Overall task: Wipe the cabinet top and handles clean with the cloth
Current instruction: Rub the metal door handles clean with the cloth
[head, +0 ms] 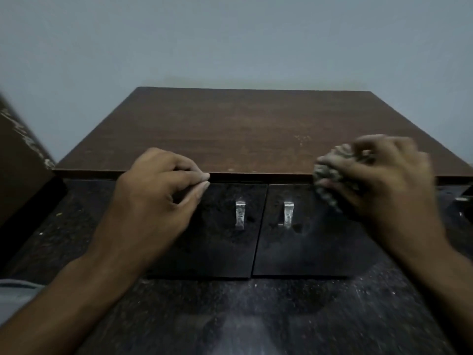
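- At three o'clock in the head view, the right hand (378, 175) grips the bunched cloth (330, 180) against the cabinet top (230, 129) at its front edge.
- At nine o'clock, the left hand (158, 190) rests by that edge, fingers (202, 176) curled, holding nothing.
- Edge wiping seems underway; next, likely the two metal handles (240, 213) at six o'clock below.

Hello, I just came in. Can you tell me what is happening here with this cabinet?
A person is cleaning a small cabinet. The right hand grips a crumpled cloth at the front edge of the brown cabinet top, above the right door. The left hand holds nothing; its curled fingers sit at the same edge, above the left door. The two metal handles on the dark doors are not being touched now. The floor below looks dusty.
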Motion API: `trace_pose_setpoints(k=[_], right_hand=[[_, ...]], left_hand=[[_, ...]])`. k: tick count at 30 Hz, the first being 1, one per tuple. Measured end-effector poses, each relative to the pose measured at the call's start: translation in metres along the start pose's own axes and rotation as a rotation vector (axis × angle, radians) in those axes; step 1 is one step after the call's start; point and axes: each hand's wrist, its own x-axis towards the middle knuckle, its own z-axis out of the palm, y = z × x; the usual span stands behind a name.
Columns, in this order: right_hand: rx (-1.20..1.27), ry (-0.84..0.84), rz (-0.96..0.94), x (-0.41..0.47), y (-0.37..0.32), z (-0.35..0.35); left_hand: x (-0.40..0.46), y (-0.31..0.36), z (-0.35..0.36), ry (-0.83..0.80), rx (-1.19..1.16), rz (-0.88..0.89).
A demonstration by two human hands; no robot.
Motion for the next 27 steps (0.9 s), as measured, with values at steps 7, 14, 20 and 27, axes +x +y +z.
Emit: trace_pose_setpoints(k=[7, 14, 20, 27], right_hand=[[0.009, 0.026, -0.198, 0.040, -0.119, 0.038], [0.501, 0.211, 0.105, -0.019, -0.127, 0.026], [1.012, -0.206, 0.498, -0.057, -0.134, 0.031], [1.381, -0.729, 0.577, -0.078, -0.116, 0.035]], left_hand=[[-0.011, 0.010, 0.001, -0.048, -0.144, -0.092], [-0.041, 0.017, 0.003, -0.265, -0.413, -0.379], [-0.046, 0.027, 0.012, -0.340, -0.559, -0.362], [-0.049, 0.021, 0.026, -0.388, -0.721, -0.557]])
